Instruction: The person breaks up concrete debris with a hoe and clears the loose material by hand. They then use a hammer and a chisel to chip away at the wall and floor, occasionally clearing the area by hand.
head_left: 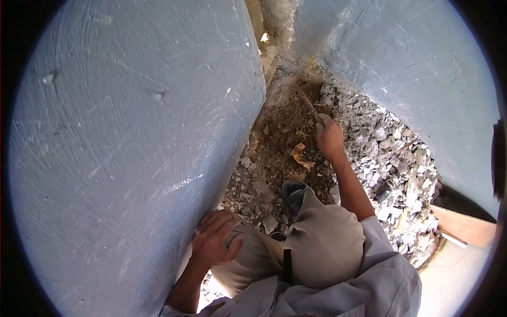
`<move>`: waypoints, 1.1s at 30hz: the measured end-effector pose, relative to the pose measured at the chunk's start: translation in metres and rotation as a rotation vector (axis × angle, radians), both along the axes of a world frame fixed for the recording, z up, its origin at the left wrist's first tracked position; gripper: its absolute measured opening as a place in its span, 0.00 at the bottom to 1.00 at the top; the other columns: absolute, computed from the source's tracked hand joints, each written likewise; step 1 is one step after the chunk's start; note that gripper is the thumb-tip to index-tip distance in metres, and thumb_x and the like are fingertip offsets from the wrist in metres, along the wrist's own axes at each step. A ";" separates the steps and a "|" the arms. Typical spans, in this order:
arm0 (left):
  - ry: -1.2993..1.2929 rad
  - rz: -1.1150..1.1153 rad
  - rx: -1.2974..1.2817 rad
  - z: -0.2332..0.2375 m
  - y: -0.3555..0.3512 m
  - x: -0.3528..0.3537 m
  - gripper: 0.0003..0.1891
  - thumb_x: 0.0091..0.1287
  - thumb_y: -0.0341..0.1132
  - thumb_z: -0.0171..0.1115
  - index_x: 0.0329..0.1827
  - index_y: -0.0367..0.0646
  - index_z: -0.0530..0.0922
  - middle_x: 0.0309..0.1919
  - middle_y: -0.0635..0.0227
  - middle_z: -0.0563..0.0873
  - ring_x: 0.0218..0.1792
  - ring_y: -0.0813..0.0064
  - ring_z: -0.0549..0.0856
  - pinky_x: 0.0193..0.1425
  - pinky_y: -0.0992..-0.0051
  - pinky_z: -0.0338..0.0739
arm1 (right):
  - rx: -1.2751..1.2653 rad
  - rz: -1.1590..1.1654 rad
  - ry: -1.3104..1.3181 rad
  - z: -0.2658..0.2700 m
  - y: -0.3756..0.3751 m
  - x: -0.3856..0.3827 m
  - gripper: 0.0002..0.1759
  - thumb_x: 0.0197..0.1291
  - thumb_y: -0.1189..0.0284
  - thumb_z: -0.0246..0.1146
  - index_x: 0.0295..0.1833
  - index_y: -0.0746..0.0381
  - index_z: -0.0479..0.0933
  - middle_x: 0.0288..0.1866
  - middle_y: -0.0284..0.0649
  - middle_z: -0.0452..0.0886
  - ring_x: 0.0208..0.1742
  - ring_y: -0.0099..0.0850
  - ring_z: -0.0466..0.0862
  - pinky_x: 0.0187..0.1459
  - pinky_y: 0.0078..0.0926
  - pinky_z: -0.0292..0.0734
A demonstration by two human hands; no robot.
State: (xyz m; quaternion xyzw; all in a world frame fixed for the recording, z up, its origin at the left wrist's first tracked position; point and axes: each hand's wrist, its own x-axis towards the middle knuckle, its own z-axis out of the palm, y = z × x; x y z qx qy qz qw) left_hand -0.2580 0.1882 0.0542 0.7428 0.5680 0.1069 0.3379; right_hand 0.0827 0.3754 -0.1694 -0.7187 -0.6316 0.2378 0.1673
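My right hand (pixel 330 137) is closed around a slim, dark, rod-like metal tool (pixel 309 103). Its far end points into a hollow of brown soil (pixel 280 127) between the walls. Just below that hand, a crumpled yellowish scrap (pixel 302 156) lies on the dirt. My left hand (pixel 215 238) lies with fingers spread over my left knee, close beside the blue-grey wall. It holds nothing.
A painted blue-grey wall (pixel 132 132) fills the left side, and another wall (pixel 412 63) stands at upper right. Broken stones (pixel 391 169) are heaped along the right. A brown board (pixel 465 226) lies at lower right. My shoe (pixel 293 191) stands on the rubble.
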 end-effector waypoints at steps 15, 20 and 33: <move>0.027 -0.016 0.005 -0.003 0.000 0.001 0.21 0.56 0.35 0.75 0.53 0.41 0.85 0.55 0.58 0.85 0.58 0.55 0.84 0.65 0.58 0.78 | -0.304 0.293 -0.060 -0.030 -0.008 -0.011 0.25 0.67 0.71 0.58 0.67 0.69 0.75 0.44 0.57 0.87 0.47 0.57 0.87 0.50 0.51 0.83; 0.043 -0.026 -0.006 -0.001 0.000 0.002 0.20 0.55 0.34 0.75 0.52 0.40 0.86 0.54 0.58 0.86 0.58 0.54 0.85 0.65 0.58 0.78 | -0.365 0.572 -0.342 -0.078 -0.012 -0.029 0.16 0.65 0.67 0.59 0.48 0.67 0.85 0.46 0.56 0.88 0.50 0.53 0.88 0.50 0.50 0.86; 0.218 0.102 -0.306 0.006 0.018 0.019 0.30 0.59 0.40 0.75 0.65 0.43 0.80 0.65 0.57 0.82 0.65 0.53 0.81 0.69 0.56 0.76 | -0.273 0.183 0.229 0.027 -0.066 0.019 0.13 0.62 0.71 0.62 0.48 0.67 0.83 0.41 0.61 0.85 0.47 0.61 0.85 0.50 0.53 0.80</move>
